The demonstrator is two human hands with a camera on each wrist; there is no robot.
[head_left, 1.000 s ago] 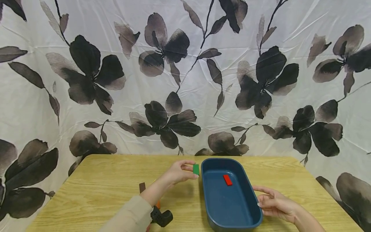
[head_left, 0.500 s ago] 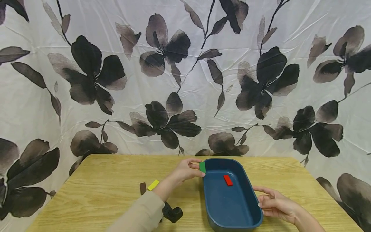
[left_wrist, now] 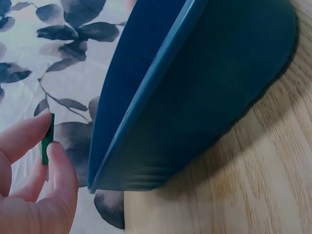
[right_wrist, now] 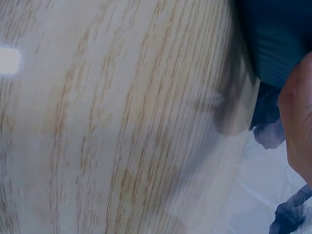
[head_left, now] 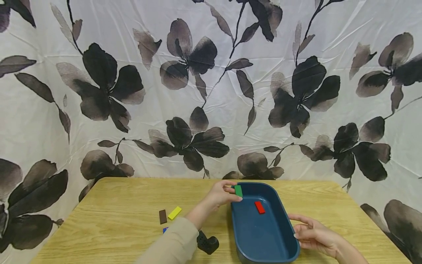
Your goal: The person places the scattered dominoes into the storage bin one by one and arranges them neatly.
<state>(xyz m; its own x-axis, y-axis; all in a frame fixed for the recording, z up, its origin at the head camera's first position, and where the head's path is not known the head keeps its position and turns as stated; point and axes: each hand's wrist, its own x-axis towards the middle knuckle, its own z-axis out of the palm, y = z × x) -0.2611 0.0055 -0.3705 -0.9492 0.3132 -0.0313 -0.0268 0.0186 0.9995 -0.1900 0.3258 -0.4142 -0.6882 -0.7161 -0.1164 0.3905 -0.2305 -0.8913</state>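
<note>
My left hand pinches a small flat green block between thumb and fingertips, over the far left rim of a deep blue bin. The left wrist view shows the green block edge-on in the fingertips, with the bin's outer wall beside it. On the bin's floor lies a red block. My right hand touches the bin's right side from outside, thumb tip at the rim and fingers loosely bent. Only part of the right hand shows in its wrist view.
Left of the bin, a brown block and a yellow block lie on the wooden table. A blue piece is partly hidden by the left sleeve. A black bent object lies between sleeve and bin. Floral fabric hangs behind.
My left hand has moved right with the green block, from beside the bin to over its rim. The brown and yellow blocks have come out from behind the arm. The right hand stays put.
</note>
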